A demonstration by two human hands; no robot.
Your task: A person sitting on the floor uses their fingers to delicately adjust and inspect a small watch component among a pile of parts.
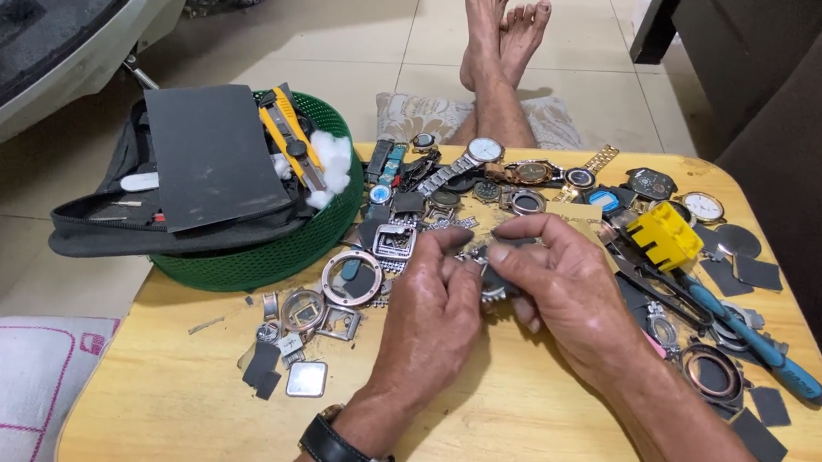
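Over the wooden table (511,442), my left hand (434,309) and right hand (557,280) pinch one small metal watch part (489,281) between closed fingertips; its exact form is obscured. Loose watch cases (351,278) lie just left, blue-handled pliers (752,339) right.

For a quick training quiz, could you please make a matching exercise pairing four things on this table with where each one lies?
Things:
1. green basket
2. yellow block
3. blue-handled tool
4. square silver watch case

Places:
A. right side, just in front of the yellow block
B. table's left edge, under a black pouch
C. near side, left of the left hand
D. far right, among watch dials

Pairs: 1-B, 2-D, 3-A, 4-C
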